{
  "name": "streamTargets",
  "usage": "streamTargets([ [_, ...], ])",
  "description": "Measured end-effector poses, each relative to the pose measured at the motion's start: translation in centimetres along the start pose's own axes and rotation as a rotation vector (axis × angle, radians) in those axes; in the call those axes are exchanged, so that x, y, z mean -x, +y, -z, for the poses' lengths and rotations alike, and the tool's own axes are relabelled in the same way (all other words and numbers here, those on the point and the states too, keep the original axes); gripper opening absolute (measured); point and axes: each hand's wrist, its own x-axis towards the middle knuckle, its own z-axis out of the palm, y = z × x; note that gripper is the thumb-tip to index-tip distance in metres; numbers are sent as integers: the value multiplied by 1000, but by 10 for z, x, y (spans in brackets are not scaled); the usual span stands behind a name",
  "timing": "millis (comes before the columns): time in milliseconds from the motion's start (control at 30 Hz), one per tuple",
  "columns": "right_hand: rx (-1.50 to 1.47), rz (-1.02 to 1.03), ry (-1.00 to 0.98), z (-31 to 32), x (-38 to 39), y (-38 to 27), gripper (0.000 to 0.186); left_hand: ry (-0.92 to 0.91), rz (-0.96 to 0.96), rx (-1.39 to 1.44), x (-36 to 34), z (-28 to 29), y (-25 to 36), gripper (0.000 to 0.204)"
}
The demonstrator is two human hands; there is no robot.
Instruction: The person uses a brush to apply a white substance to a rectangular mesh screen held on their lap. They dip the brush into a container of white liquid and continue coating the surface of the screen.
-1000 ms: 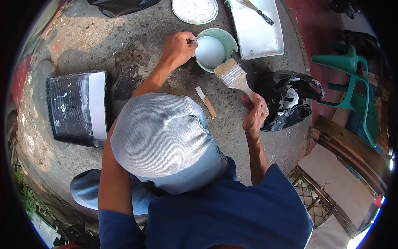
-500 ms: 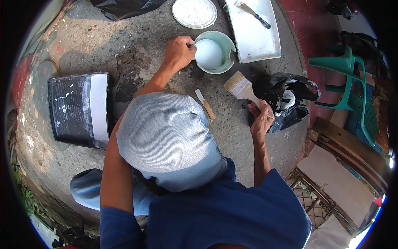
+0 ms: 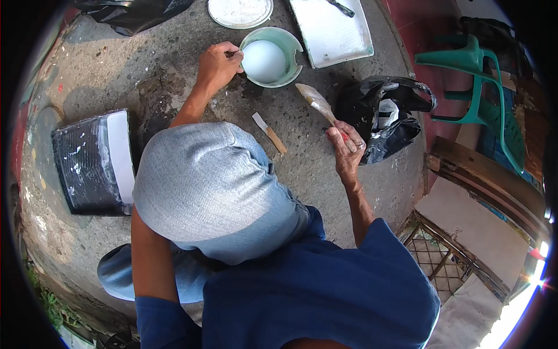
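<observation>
A pale green round paint pot stands on the concrete with white liquid paint inside and a notch in its rim. My left hand is closed at the pot's left edge, its fingertips gripping the rim. My right hand is wrapped round the handle of a wide flat paintbrush. The brush is turned edge-on, its bristles pointing at the pot and apart from it. Between my hands and my knee lies a putty knife with a wooden handle.
Above the pot are a round white lid and a white paint tray with a dark-handled tool. A black plastic bag sits beside my right hand. A black ridged panel lies left. A green chair stands far right.
My right hand has rolled the brush from broad face to edge and lifted slightly. The left hand stays at the pot rim. The whole view has shifted, moving the scene up and left.
</observation>
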Motion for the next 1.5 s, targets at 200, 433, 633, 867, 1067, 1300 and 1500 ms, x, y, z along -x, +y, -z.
streamTargets([
  [200,13,55,102,-1,1,-17,21,14,-29,0,-2,-2,-5,19],
  [433,-33,230,2,-16,-12,-31,18,20,-35,6,0,-1,-5,17],
  [633,7,149,-105,-35,-32,-13,19,20,-45,-11,-1,-5,1,17],
  [867,28,100,-173,-18,-25,-21,18,59,-30,-47,3,4,4,17],
  [1067,287,87,-191,16,-18,-16,23,44,-37,-99,5,7,8,16],
  [1300,-223,-298,108,18,-26,-19,44,70,-82,-101,1,-2,-2,15],
  [1500,-611,-515,56,9,-30,-26,58,78,-66,-28,0,-6,-2,12],
])
